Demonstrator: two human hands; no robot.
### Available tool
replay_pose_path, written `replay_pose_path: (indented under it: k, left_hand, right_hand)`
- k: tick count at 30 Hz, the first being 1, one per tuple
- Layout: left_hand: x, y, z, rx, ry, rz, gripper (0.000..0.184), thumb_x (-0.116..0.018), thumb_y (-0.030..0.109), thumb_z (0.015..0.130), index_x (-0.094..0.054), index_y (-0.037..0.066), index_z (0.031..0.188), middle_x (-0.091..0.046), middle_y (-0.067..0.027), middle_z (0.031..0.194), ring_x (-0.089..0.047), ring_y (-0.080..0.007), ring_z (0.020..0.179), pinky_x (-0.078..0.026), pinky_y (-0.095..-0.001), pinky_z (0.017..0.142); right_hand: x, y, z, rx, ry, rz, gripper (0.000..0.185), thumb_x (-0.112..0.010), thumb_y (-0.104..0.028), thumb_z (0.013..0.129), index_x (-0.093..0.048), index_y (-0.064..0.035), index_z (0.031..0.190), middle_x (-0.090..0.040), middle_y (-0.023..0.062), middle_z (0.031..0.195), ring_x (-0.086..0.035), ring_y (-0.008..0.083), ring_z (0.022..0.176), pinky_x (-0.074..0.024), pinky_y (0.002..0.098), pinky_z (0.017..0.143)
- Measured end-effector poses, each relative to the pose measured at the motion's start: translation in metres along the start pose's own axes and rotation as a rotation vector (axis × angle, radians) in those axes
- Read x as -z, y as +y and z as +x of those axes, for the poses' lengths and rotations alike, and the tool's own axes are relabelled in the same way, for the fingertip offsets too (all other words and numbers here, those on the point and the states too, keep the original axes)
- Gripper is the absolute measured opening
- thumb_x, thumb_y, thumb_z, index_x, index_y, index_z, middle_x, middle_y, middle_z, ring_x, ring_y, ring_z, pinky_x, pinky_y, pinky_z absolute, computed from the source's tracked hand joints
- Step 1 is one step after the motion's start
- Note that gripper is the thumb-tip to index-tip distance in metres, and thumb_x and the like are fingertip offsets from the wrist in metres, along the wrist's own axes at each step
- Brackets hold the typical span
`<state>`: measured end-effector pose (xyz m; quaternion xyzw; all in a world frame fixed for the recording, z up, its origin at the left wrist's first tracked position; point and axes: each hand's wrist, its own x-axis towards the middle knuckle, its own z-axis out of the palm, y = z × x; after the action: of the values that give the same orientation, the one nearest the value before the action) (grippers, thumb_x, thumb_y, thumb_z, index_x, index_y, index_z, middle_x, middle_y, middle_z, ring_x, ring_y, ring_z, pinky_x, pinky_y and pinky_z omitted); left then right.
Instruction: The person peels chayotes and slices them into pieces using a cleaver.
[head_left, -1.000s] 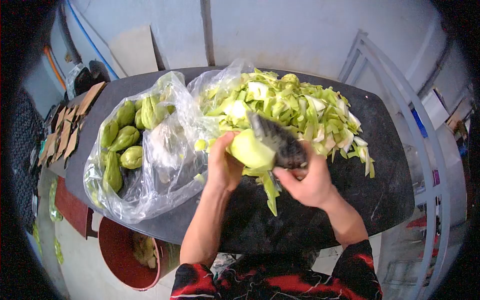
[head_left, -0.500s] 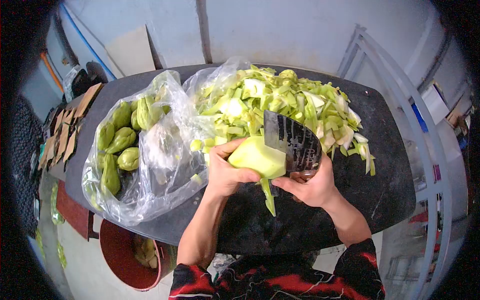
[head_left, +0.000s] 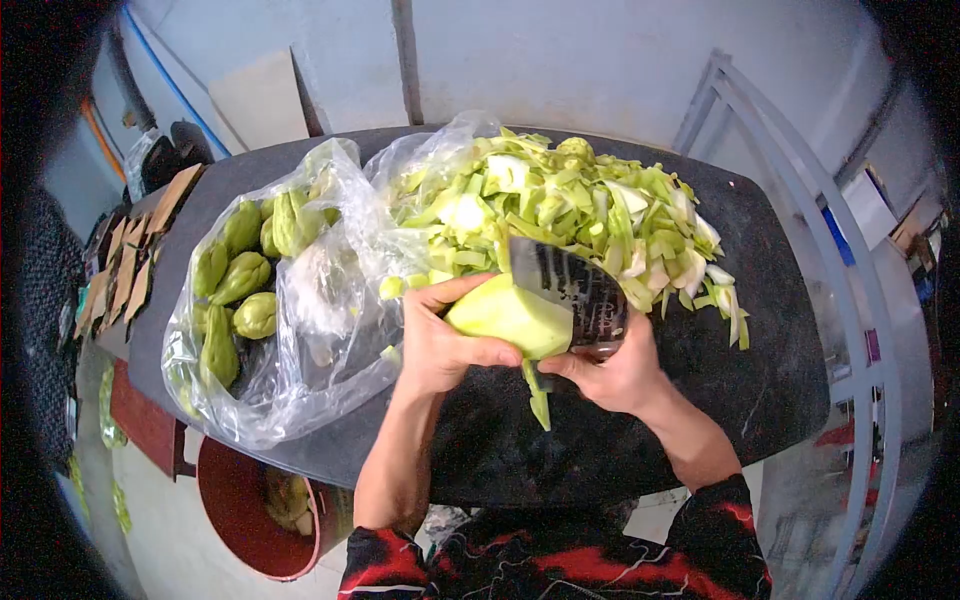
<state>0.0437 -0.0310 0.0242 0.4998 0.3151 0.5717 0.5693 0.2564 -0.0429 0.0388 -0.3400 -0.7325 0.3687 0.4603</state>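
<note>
My left hand (head_left: 445,345) is wrapped round a pale green chayote (head_left: 510,318) whose skin is pared off over the side that shows. In my right hand (head_left: 620,370) is a cleaver (head_left: 570,290) with a broad, dark, wet blade, its flat lying against the chayote's right end. The cleaver's handle is hidden by my fingers. A strip of peel (head_left: 537,395) hangs below the chayote, near both thumbs. Just beyond my hands lies a big heap of green and white peelings (head_left: 590,205) on the dark table (head_left: 700,430).
To the left, a clear plastic bag (head_left: 290,410) holds several unpeeled chayotes (head_left: 240,277). Below the table's left edge stands a red bucket (head_left: 235,500) with pale scraps inside. A grey metal railing (head_left: 850,300) runs along the right; a wall (head_left: 560,70) rises behind.
The cleaver's blade has shifted left and slightly down across the chayote. My left hand and the chayote have moved a little left, and the right hand slightly left too.
</note>
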Motion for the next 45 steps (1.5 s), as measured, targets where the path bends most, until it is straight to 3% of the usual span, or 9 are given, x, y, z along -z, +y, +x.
replay_pose_path:
  k: [12, 14, 20, 26, 28, 33, 38, 41, 45]
  left_hand:
    - [-0.002, -0.008, 0.001, -0.024, 0.055, -0.062, 0.065, -0.093, 0.007, 0.051, -0.066, -0.010, 0.108, -0.071, -0.0102, 0.094, -0.067, -0.0136, 0.081, -0.055, -0.0278, 0.077]
    - [0.000, -0.005, 0.000, 0.010, 0.041, -0.063, 0.065, -0.093, 0.007, 0.051, -0.066, -0.010, 0.108, -0.071, -0.0105, 0.094, -0.067, -0.0140, 0.081, -0.055, -0.0282, 0.077]
    - [-0.007, -0.008, 0.001, -0.052, 0.074, -0.064, 0.063, -0.092, 0.006, 0.052, -0.066, -0.010, 0.107, -0.071, -0.0111, 0.093, -0.068, -0.0143, 0.081, -0.055, -0.0283, 0.076]
    - [-0.003, -0.006, -0.001, 0.044, 0.030, 0.043, 0.064, -0.092, 0.005, 0.051, -0.065, -0.009, 0.108, -0.071, -0.0114, 0.095, -0.068, -0.0155, 0.080, -0.056, -0.0293, 0.077]
    - [-0.011, -0.020, -0.002, -0.050, 0.114, -0.198, 0.065, -0.093, 0.005, 0.051, -0.065, -0.009, 0.108, -0.071, -0.0117, 0.096, -0.068, -0.0157, 0.081, -0.056, -0.0298, 0.078]
    - [-0.006, -0.012, -0.002, 0.008, 0.077, -0.119, 0.065, -0.093, 0.005, 0.051, -0.066, -0.009, 0.109, -0.071, -0.0118, 0.097, -0.068, -0.0160, 0.083, -0.055, -0.0301, 0.079]
    - [-0.016, -0.019, -0.003, -0.034, 0.113, -0.274, 0.063, -0.092, 0.004, 0.052, -0.066, -0.008, 0.108, -0.071, -0.0113, 0.097, -0.068, -0.0158, 0.083, -0.055, -0.0298, 0.078]
    - [-0.008, -0.008, -0.002, 0.005, 0.052, -0.079, 0.061, -0.091, 0.003, 0.055, -0.066, -0.009, 0.109, -0.072, -0.0110, 0.094, -0.068, -0.0155, 0.080, -0.055, -0.0294, 0.078]
    - [-0.013, -0.012, -0.003, -0.027, 0.093, -0.091, 0.061, -0.091, 0.004, 0.055, -0.066, -0.009, 0.110, -0.072, -0.0108, 0.094, -0.068, -0.0149, 0.080, -0.055, -0.0289, 0.076]
  right_hand:
    - [-0.002, 0.006, 0.002, 0.033, 0.038, 0.092, 0.070, -0.086, -0.026, 0.073, -0.050, 0.0045, 0.125, -0.066, 0.0137, 0.110, -0.064, 0.0173, 0.100, -0.0533, 0.0329, 0.083]
    - [0.007, -0.012, 0.007, -0.173, -0.076, 0.159, 0.067, -0.085, -0.027, 0.074, -0.050, 0.0045, 0.123, -0.066, 0.0116, 0.107, -0.064, 0.0158, 0.096, -0.0524, 0.0317, 0.083]
    - [-0.004, 0.010, 0.002, 0.042, 0.040, 0.085, 0.061, -0.082, -0.028, 0.078, -0.053, 0.0040, 0.121, -0.068, 0.0120, 0.104, -0.064, 0.0179, 0.095, -0.0512, 0.0327, 0.085]
    - [0.009, -0.003, 0.011, -0.013, -0.146, 0.030, 0.056, -0.083, -0.026, 0.077, -0.056, 0.0029, 0.117, -0.068, 0.0117, 0.104, -0.064, 0.0179, 0.094, -0.0511, 0.0337, 0.085]
    - [-0.012, 0.012, 0.003, 0.072, 0.075, 0.111, 0.054, -0.085, -0.028, 0.074, -0.060, 0.0010, 0.111, -0.069, 0.0119, 0.098, -0.065, 0.0180, 0.091, -0.0511, 0.0335, 0.083]
    - [0.007, -0.005, 0.012, -0.109, -0.117, 0.110, 0.050, -0.085, -0.029, 0.074, -0.062, -0.0009, 0.109, -0.069, 0.0111, 0.095, -0.066, 0.0181, 0.089, -0.0511, 0.0348, 0.083]
    - [-0.012, 0.005, 0.005, 0.054, 0.092, 0.135, 0.045, -0.083, -0.026, 0.076, -0.064, -0.0005, 0.108, -0.071, 0.0124, 0.098, -0.067, 0.0192, 0.089, -0.0512, 0.0352, 0.083]
    - [0.005, -0.004, 0.010, -0.094, -0.155, 0.019, 0.039, -0.082, -0.026, 0.078, -0.066, -0.0004, 0.104, -0.071, 0.0128, 0.098, -0.067, 0.0177, 0.089, -0.0518, 0.0335, 0.082]
    - [-0.006, 0.002, 0.006, -0.108, -0.043, 0.184, 0.041, -0.082, -0.025, 0.077, -0.065, 0.0004, 0.105, -0.071, 0.0119, 0.096, -0.067, 0.0198, 0.089, -0.0518, 0.0346, 0.082]
